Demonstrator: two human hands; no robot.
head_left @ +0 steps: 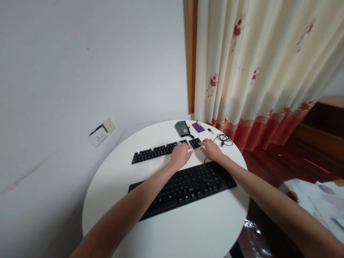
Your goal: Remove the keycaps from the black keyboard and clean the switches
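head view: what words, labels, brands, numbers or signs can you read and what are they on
None can be read for certain:
Key markings on the large black keyboard: pale marks, too small to read.
Key markings on the long strip of black keys and the small block of black keys: too small.
Pale label on the grey item: too small.
Coloured print on the white item at right: blurred.

keycap row (153, 153) partly hidden by left hand (181, 156), curtain (258, 71) cut off above
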